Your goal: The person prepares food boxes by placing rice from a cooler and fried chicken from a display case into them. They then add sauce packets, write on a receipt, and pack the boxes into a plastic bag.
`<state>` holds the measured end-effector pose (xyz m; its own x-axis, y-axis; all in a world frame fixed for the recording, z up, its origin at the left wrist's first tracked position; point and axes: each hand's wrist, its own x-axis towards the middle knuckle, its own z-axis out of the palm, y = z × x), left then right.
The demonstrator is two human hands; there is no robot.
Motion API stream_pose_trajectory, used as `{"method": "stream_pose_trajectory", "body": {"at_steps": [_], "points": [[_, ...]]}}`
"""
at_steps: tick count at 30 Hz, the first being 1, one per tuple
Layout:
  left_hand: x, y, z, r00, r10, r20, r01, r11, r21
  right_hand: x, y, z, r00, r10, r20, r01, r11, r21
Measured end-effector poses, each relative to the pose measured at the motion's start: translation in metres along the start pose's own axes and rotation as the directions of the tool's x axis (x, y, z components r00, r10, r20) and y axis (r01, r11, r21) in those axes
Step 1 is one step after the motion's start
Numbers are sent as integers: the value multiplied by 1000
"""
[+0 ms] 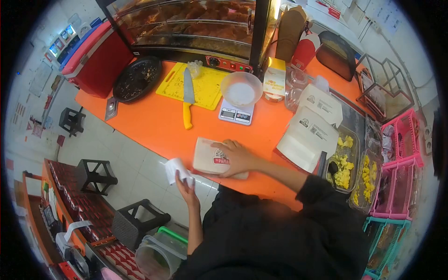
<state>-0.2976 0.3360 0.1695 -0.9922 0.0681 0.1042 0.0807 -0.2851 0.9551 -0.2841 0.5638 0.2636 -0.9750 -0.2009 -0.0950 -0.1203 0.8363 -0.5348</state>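
The person's right hand (238, 158) lies palm down on a white carton (210, 157) with a red logo. Its fingers are spread and flat across the top, pressing on it rather than gripping it. The carton sits at the near edge of the orange counter (154, 123), just in front of the person's dark-sleeved body. The left hand (187, 186) is held off the counter edge, above the tiled floor, with its fingers curled round a crumpled white paper (174, 169) that sticks up out of the grip. Farther back on the counter a yellow-handled knife (188, 95) lies partly on a yellow cutting board (207, 86), beside a black pan (136, 79). To the right of the board a clear bowl (241, 88) stands on a small digital scale (236, 115). White paper bags (310, 135) lie well to the right of the carton, next to trays of yellow food (344, 163). A glass warming cabinet (191, 23) stands along the back.
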Motion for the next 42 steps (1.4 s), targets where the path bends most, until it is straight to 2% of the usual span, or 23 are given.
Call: {"method": "stream_pose_trajectory", "body": {"at_steps": [1,3,4,5,6,7,8,9,10,12,15,17,18,19,21,22,24,26,28,32,37,39,42], "points": [[-9,6,8,993,-60,101,73,990,-122,-10,-7,4,982,134,-134,-99,966,239],[-17,-18,5,942,-231,242,204,970,133,-30,-24,22,969,211,-128,-163,936,311],[-17,-13,15,932,-277,233,300,951,-72,-38,-28,32,961,166,-223,-35,867,497],[-9,-1,15,906,-357,226,350,934,73,-43,-30,39,934,144,-328,111,753,648],[1,10,14,867,-395,303,404,914,34,-53,-21,31,961,257,-97,-9,384,923],[11,16,8,823,-422,379,458,889,-4,-67,-4,16,955,252,155,-144,-63,988],[19,3,-13,709,-453,540,614,774,-156,-78,17,8,974,126,189,-136,-345,929],[19,24,3,701,-443,559,631,750,-196,-86,30,4,984,-7,178,-148,-596,789],[19,23,15,694,-445,565,634,751,-187,-88,27,2,985,-2,170,-138,-601,787],[14,19,40,747,-412,522,622,712,-327,-92,20,-6,882,431,193,-13,-387,922],[11,13,65,826,-373,422,559,630,-539,-117,58,-33,895,446,-20,-31,106,994],[24,-1,64,875,-405,265,458,868,-189,-139,72,-65,903,407,-136,-42,399,916],[21,-9,50,934,-346,88,336,935,112,-147,66,-85,841,535,-76,-261,526,809],[20,-3,47,938,-341,66,333,936,110,-149,87,-88,909,416,-24,-248,587,771],[23,12,42,959,-251,134,209,941,264,-148,97,-85,921,347,-176,-211,827,521],[24,25,47,969,-157,191,103,959,265,-140,93,-88,933,320,-162,-196,832,518],[20,64,60,957,-190,220,135,961,243,-123,82,-94,924,362,-120,-303,888,346],[16,95,74,942,-214,258,159,963,216,-101,76,-95,928,339,-158,-284,913,292],[11,116,81,927,-81,365,14,983,182,-78,74,-95,926,321,-199,-271,932,242],[2,156,89,898,-118,424,-12,957,290,-13,84,-95,941,146,-304,-151,988,6],[-7,168,96,887,32,461,-192,933,304,13,80,-92,908,-65,-415,-31,975,-219],[-10,174,100,888,36,459,-190,937,295,-16,60,-84,675,-168,-718,-109,940,-322],[-11,182,109,882,54,468,-213,931,295,-83,76,-42,563,106,-820,-197,980,-9]]}}
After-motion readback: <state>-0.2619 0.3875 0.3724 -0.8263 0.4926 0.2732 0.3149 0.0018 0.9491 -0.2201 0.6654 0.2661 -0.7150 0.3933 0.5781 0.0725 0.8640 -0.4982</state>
